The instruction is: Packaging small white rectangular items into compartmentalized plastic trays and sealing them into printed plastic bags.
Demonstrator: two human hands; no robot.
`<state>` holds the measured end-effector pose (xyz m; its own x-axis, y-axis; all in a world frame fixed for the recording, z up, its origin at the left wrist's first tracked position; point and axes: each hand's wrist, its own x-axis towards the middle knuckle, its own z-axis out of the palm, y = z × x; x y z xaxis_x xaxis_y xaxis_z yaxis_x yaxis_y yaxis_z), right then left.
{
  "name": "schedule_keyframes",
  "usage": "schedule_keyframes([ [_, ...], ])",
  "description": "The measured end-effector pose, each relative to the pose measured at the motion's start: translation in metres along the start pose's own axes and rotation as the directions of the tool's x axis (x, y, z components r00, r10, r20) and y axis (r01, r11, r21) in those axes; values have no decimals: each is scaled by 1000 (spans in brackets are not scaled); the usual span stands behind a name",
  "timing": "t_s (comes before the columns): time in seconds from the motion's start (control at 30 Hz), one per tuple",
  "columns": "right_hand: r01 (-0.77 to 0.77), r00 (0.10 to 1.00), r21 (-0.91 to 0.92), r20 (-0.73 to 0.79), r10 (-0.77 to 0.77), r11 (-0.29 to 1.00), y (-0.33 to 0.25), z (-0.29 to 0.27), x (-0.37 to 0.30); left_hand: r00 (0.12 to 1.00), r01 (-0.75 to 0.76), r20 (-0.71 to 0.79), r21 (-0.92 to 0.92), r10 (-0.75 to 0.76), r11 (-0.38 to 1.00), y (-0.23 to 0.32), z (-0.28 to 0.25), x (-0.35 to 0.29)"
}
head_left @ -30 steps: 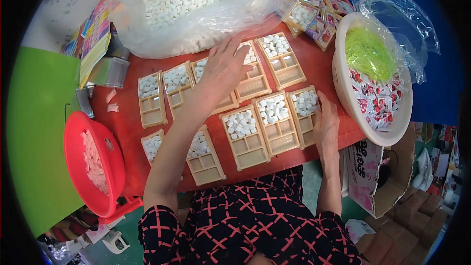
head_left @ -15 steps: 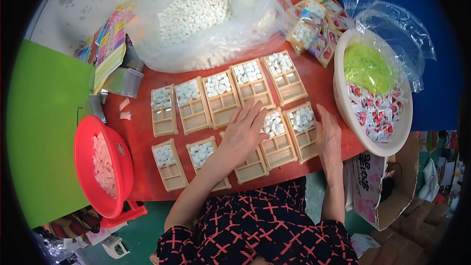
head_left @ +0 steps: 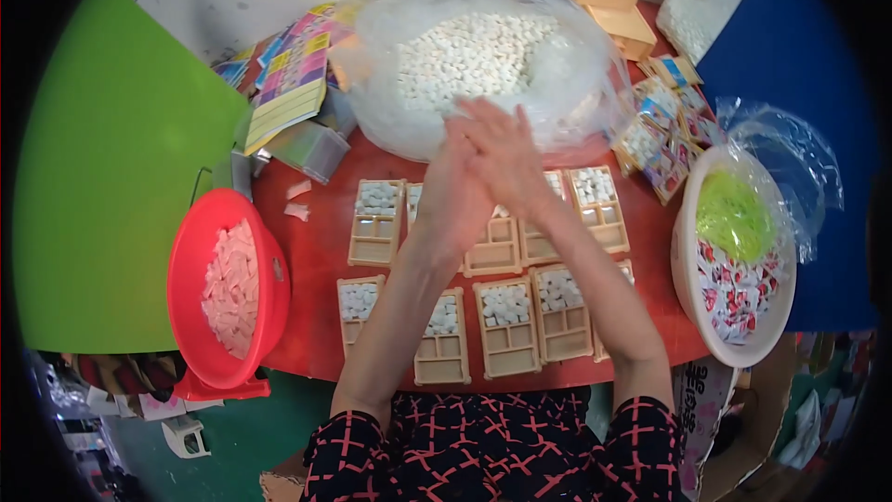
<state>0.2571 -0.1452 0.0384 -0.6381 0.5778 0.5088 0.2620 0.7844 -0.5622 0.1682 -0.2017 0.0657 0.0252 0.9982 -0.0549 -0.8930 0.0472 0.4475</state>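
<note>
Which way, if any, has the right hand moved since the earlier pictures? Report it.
Yes. Judged against the cream basin, the right hand has moved leftward and forward, now together with the left hand by the plastic bag.

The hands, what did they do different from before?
The bare left hand moved forward; the bare right hand came forward and left to meet it, near the clear plastic bag of white pieces. The rectangular beige plastic trays stay in two rows.
</note>
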Motion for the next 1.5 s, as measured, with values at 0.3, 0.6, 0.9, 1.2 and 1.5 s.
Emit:
schedule_keyframes([
  [0.3,-286,892,-168,-405,199,943,9,-46,-47,954,6,-232,649,190,761,51,-36,-18],
  [0.6,-708,599,-421,-784,166,567,-10,-260,-183,944,-152,247,915,-220,373,-32,48,-8],
  [0.9,-443,868,-670,-156,471,595,-38,-247,-222,509,-776,827,560,-238,290,-170,181,28],
  [1.2,-576,697,-703,-155,700,418,86,-279,-197,623,-776,380,414,-684,-476,-237,142,94],
  [1.5,-331,749,-722,191,635,607,69,-287,-194,687,-670,520,723,-507,-168,-235,136,126],
])
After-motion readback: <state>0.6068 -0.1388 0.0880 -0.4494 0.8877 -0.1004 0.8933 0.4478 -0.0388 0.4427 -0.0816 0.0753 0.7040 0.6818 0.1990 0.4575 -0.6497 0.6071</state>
